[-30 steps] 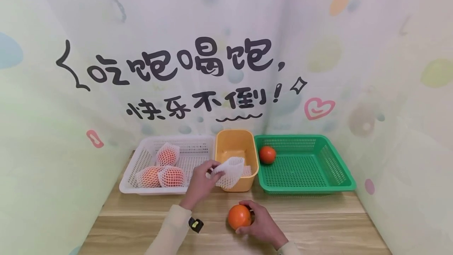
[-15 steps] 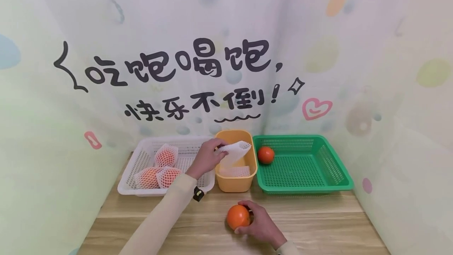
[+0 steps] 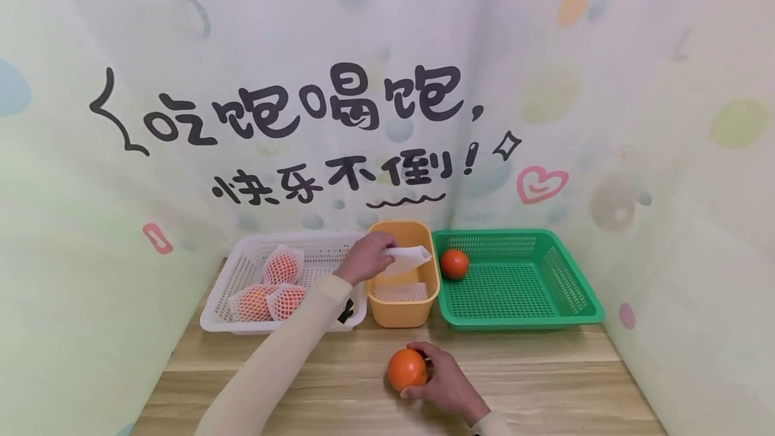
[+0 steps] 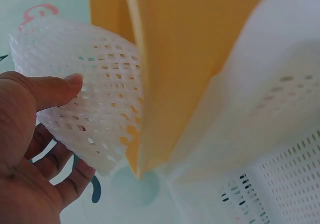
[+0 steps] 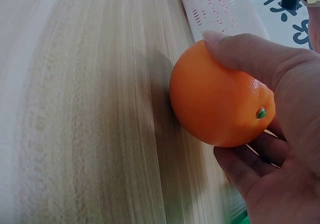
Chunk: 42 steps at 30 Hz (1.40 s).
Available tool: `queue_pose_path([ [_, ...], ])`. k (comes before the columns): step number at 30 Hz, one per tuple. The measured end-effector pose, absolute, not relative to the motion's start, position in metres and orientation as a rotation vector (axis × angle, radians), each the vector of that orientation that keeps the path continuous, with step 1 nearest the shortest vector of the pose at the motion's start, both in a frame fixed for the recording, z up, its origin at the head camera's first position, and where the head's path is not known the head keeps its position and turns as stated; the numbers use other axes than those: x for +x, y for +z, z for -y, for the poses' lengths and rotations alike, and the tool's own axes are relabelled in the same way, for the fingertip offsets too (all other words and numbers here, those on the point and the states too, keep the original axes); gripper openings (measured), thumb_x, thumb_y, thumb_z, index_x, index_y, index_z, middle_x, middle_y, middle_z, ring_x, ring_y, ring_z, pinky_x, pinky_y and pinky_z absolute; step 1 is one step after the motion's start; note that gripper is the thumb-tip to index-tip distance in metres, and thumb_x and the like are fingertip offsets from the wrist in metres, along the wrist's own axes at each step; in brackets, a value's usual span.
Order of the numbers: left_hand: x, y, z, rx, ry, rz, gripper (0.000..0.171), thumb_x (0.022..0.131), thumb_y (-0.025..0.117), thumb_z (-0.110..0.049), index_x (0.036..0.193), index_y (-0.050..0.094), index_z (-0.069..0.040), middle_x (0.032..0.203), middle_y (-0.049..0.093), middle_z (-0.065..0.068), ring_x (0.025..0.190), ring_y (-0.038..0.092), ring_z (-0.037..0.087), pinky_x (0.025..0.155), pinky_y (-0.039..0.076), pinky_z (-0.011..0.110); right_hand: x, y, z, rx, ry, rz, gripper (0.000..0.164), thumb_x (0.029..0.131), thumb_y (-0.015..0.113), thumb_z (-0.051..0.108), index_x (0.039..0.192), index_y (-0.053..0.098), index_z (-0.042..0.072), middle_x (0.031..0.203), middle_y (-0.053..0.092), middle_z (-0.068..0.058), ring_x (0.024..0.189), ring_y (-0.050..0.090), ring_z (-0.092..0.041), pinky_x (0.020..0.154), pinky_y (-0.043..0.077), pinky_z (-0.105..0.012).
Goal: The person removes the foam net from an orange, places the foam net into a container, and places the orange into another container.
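Observation:
My left hand (image 3: 368,257) pinches a white foam fruit net (image 4: 85,69) between thumb and fingers, over the opening of the yellow bin (image 3: 402,315). In the left wrist view the net hangs just inside the bin's rim. Another foam net (image 3: 402,292) lies inside that bin. My right hand (image 3: 445,382) grips an orange (image 5: 220,97) at the front of the table, thumb on one side and fingers on the other. The orange has a small green stem spot and appears to rest on the wood. Its far side is hidden by my hand in the right wrist view.
Left of the bin stands a white basket (image 3: 212,318) with several net-wrapped fruits (image 3: 254,303), partly covered by my left sleeve. A green basket (image 3: 521,321) to the right holds one bare orange (image 3: 455,264). A patterned curtain with black lettering rises behind the wooden table (image 3: 339,389).
My left hand has carried the foam net up and to the right, from the bin's front left edge to over its opening. My right hand keeps its hold on the orange.

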State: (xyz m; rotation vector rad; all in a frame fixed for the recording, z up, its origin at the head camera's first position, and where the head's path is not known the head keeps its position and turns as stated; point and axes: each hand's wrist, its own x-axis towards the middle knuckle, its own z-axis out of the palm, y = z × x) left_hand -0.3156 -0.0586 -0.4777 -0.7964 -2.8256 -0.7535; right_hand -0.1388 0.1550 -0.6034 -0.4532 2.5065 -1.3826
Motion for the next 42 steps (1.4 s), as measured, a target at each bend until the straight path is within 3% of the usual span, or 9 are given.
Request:
queue_pose_path([
  [5, -0.32, -0.484, 0.057, -0.84, -0.593, 2.89, 0.014, 0.089, 0.076, -0.012, 0.101, 0.07, -0.015, 0.105, 0.07, 0.002, 0.101, 0.06, 0.022, 0.092, 0.054, 0.04, -0.137, -0.604, -0.154, -0.471, -1.393, -2.505, 0.083, 0.07, 0.094, 0.03, 0.14, 0.055, 0.008, 0.132, 0.065, -0.005, 0.107, 0.064, -0.016, 0.091, 0.054, -0.029],
  [13, -0.32, -0.489, 0.063, -0.843, -0.611, 2.957, 0.04, 0.087, 0.081, -0.017, 0.123, 0.068, -0.006, 0.122, 0.066, 0.014, 0.117, 0.058, 0.03, 0.101, 0.052, 0.044, -0.136, -0.602, -0.151, -0.469, -1.416, -2.48, 0.082, 0.07, 0.095, 0.03, 0.14, 0.056, 0.009, 0.133, 0.064, -0.007, 0.108, 0.064, -0.018, 0.092, 0.054, -0.03],
  [28, -0.304, -0.483, 0.075, -0.667, -0.89, 2.994, 0.063, 0.092, 0.075, -0.04, 0.145, 0.055, -0.011, 0.15, 0.049, 0.014, 0.139, 0.046, 0.033, 0.115, 0.045, 0.049, -0.134, -0.598, -0.153, -0.525, -1.352, -2.56, 0.083, 0.071, 0.094, 0.033, 0.139, 0.056, 0.006, 0.133, 0.065, -0.007, 0.109, 0.065, -0.02, 0.092, 0.055, -0.032],
  [42, -0.276, -0.481, 0.072, -0.741, -1.012, 2.883, 0.067, 0.094, 0.073, -0.042, 0.148, 0.051, -0.01, 0.151, 0.05, 0.013, 0.142, 0.045, 0.033, 0.119, 0.04, 0.05, -0.142, -0.546, -0.175, -0.602, -1.455, -2.769, 0.075, 0.071, 0.094, 0.04, 0.135, 0.062, 0.018, 0.126, 0.065, 0.006, 0.11, 0.064, -0.013, 0.093, 0.059, -0.03],
])
